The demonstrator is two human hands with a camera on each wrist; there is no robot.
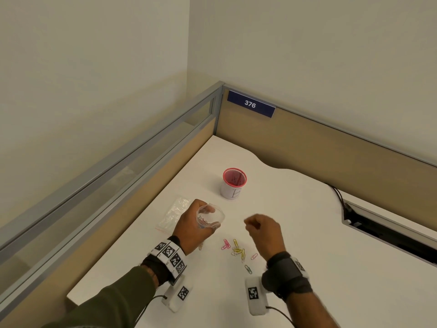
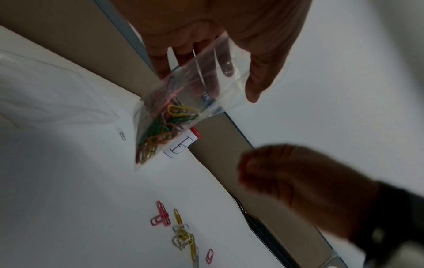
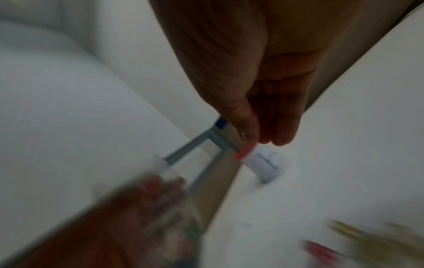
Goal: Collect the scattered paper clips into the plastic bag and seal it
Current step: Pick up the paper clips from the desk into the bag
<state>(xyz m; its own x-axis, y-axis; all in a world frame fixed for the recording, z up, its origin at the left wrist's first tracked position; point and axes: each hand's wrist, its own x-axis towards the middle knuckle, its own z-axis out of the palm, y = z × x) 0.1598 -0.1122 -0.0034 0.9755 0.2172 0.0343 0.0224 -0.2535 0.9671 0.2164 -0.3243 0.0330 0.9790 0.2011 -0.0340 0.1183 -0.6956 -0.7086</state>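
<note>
Just in front of the red-rimmed cup point(image 1: 234, 183), on its left side, my left hand point(image 1: 191, 229) grips the clear plastic bag point(image 1: 210, 217) above the white desk point(image 1: 295, 245), fingers and thumb curled round the upper part so the mouth stands open. From the left wrist view I see the bag point(image 2: 174, 112) hanging tilted, a cluster of red, green, yellow and orange paper clips gathered in its lower corner. Right of the bag, nearer me than the cup, my right hand point(image 1: 262, 230) hovers over the desk with fingers curled inward; the frames are blurred there and I cannot tell whether it pinches a clip. Between the two wrists, well in front of the cup, the loose paper clips point(image 1: 237, 250) lie scattered on the desk: pink ones, a yellow and white tangle, a green one nearest me. Left of the cup, beside my left hand, a flat spare plastic bag point(image 1: 173, 215) rests on the desk.
</note>
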